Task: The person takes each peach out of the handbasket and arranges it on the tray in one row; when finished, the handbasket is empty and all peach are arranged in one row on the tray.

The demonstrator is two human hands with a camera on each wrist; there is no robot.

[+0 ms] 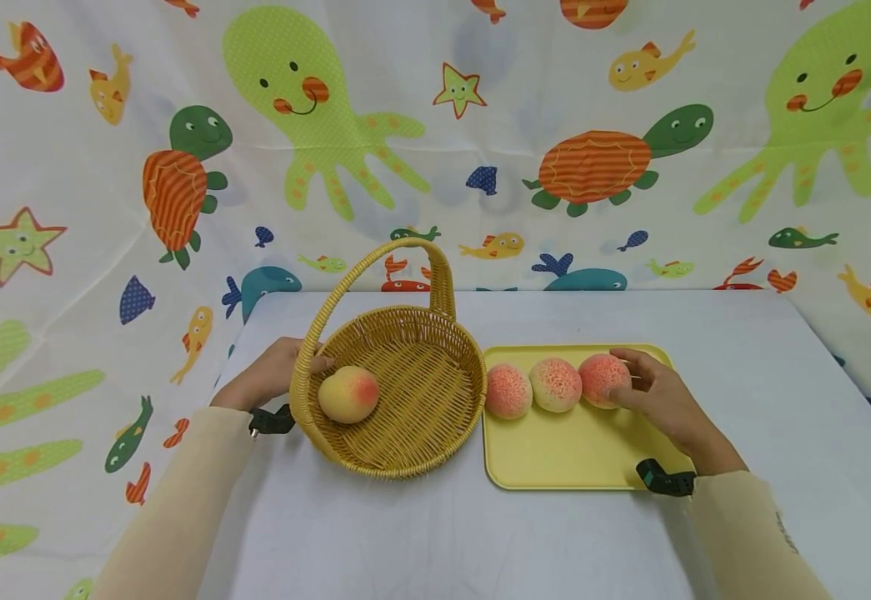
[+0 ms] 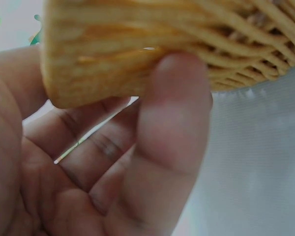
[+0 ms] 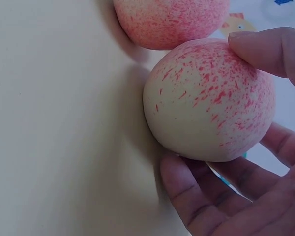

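A round wicker basket (image 1: 422, 408) with a tall arched handle stands on the left side of the table. My left hand (image 1: 273, 372) grips it at its left side, where the handle meets the rim; up close, the thumb (image 2: 174, 113) presses the woven strip. Inside the basket lies a yellow peach (image 1: 347, 395) with a red blush. On the yellow tray (image 1: 570, 458), speckled pink peaches sit in a row: a left one (image 1: 508, 392), a middle one (image 1: 555, 385) and a right one (image 1: 602, 379). My right hand (image 1: 663, 406) holds the right peach between thumb and fingers.
The tray stands close against the basket's right side. A white cloth covers the table (image 1: 420, 533). Behind and to the left hangs a curtain (image 1: 397, 75) printed with sea animals. Dark straps with small cameras sit on both wrists.
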